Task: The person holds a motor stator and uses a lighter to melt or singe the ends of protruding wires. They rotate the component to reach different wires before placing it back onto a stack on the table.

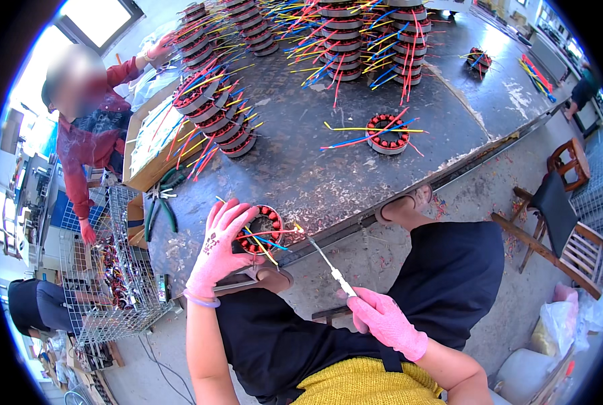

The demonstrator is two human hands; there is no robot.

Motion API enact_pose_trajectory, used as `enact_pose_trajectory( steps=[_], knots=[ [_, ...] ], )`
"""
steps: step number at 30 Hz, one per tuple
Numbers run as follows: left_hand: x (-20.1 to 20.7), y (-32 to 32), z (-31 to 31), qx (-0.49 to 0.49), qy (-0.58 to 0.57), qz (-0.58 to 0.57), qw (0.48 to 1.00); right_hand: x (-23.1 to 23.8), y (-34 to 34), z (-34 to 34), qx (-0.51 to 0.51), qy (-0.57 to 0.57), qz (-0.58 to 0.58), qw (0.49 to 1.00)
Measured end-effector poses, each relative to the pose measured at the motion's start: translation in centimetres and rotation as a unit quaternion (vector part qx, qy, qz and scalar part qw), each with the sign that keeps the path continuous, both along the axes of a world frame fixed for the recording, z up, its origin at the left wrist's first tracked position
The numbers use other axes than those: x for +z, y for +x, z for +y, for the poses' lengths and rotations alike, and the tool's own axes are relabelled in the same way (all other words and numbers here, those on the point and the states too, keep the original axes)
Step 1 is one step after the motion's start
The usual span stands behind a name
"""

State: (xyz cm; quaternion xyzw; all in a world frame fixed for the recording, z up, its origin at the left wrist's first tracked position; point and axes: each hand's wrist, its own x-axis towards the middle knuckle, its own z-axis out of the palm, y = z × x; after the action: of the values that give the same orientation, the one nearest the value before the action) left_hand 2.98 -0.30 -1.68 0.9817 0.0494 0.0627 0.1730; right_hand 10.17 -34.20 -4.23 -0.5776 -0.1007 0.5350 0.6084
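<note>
My left hand [218, 246], in a pink glove with a dark print, grips a ring-shaped motor stator [272, 217] by its left side at the table's front edge. The stator has red windings, and red, blue and yellow wires [261, 241] stick out of it. My right hand [390, 322], also in a pink glove, is closed round the white handle of a slim rod-like tool [340, 278]. Its thin tip points up and left to the end of a red wire, where a small yellow-orange glow shows. Whether the tip touches the wire I cannot tell.
Another stator [388, 138] lies farther back on the dark table [301, 182]. Stacked stators [224, 125] stand behind, wires spreading outward. Green-handled pliers [161, 206] lie left, near a cardboard box [143, 177] and wire basket [116, 277]. A person in red [89, 145] reaches toward a stack.
</note>
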Motion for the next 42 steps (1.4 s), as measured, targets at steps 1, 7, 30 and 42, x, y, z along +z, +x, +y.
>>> enact_pose_trajectory(
  steps=[1, 7, 30, 42],
  knots=[
    [0.0, 0.0, 0.0, 0.000, 0.001, 0.000, 1.000, 0.0, 0.0, 0.0, 0.002, -0.002, -0.003, 1.000],
    [0.0, 0.0, 0.2, -0.004, 0.001, -0.003, 1.000, 0.6, 0.0, 0.2, -0.006, -0.005, 0.025, 1.000],
    [4.0, -0.1, -0.5, 0.076, -0.084, -0.137, 0.984, 2.1, 3.0, -5.7, -0.132, 0.041, 0.022, 0.990],
    [19.1, 10.3, 10.0, 0.142, -0.146, -0.251, 0.946, 2.9, 4.6, -5.2, -0.151, 0.096, -0.064, 0.982]
  ],
)
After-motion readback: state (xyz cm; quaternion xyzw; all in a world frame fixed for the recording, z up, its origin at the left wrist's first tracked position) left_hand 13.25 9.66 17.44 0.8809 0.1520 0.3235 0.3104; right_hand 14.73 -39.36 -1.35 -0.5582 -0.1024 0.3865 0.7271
